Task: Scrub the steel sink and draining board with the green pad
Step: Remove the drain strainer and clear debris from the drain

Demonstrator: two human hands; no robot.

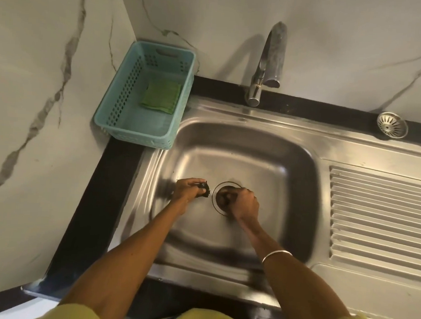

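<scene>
Brushed steel sink (242, 146), ridged draining board (380, 216), perforated plastic basket (113, 102), fibrous green pad (161, 96).

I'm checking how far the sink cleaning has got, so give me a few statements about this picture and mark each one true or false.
1. The green pad lies in the blue basket. True.
2. The right hand is at the drain. True.
3. The left hand holds the green pad. False: it holds a small dark object.
4. The steel strainer sits in the drain. False: it lies on the dark ledge behind the draining board.
5. Water runs from the tap. False: none is visible.
</scene>
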